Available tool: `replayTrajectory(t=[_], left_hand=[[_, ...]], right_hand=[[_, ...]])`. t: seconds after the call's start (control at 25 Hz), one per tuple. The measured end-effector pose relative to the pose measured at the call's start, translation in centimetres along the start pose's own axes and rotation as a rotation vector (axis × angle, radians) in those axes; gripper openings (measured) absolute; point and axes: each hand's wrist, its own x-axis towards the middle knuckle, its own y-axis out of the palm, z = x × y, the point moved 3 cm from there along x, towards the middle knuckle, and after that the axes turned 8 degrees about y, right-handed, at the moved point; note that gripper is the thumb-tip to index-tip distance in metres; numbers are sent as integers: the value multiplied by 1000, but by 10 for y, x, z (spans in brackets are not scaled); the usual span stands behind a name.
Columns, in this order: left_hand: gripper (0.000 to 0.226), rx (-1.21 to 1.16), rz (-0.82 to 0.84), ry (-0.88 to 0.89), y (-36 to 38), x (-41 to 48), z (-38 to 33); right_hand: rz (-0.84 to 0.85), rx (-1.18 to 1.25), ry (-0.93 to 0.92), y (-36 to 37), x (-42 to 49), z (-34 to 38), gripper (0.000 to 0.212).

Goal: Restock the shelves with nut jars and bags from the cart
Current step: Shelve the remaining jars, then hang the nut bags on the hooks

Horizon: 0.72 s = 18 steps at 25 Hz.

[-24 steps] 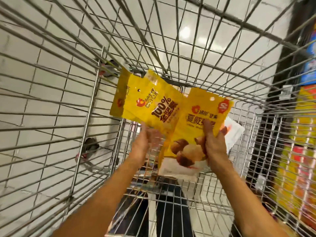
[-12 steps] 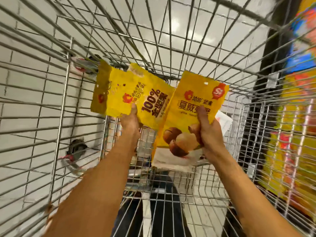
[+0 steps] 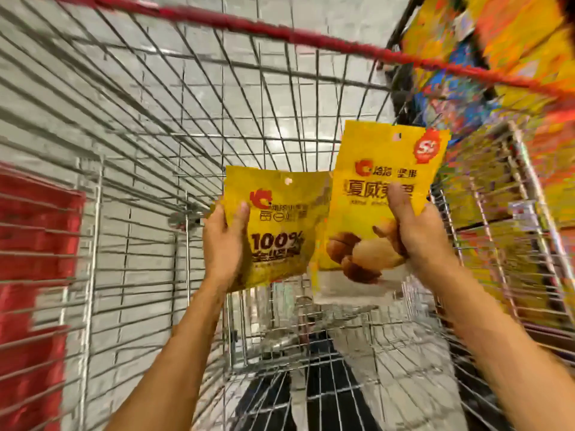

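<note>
Wire cart walls close in on three sides.

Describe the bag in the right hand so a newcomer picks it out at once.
Inside the wire shopping cart, two hands hold up yellow nut bags side by side. Yours is the higher bag, in the right hand. Unlike the "100%" bag in the left hand, it pictures brown nuts and carries a red badge at its top corner.

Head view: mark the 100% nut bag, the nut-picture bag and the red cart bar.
100% nut bag (image 3: pixel 280 225): head view, middle of its yellow front.
nut-picture bag (image 3: pixel 357 216): head view, yellow front under the lettering.
red cart bar (image 3: pixel 280 32): head view, middle stretch of the bar.
</note>
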Motion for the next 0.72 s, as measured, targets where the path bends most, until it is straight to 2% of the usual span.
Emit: replayTrajectory(t=[0.2,0.32,0.44,0.56,0.64,0.72], left_hand=[[21,-15,94,321,16,-32,-159],[27,-68,188,514,51,-63,-239],[32,-113,330,626,100,-113,-300],[16,-205,543,727,157,-183,-343],[27,-257,635,787,190,-241,-365],[22,-304,668,859,213,-297,-375]], right_hand=[[-316,239,-99,-88,-128,47,45],[-499,363,-166,-147,-202,57,42],[-684,440,-239,-201,-264,60,35],[-834,499,-295,-263,-328,48,30],[-932,524,-359,-304,-372,36,35],[-1012,522,-398,-339,-413,15,41]])
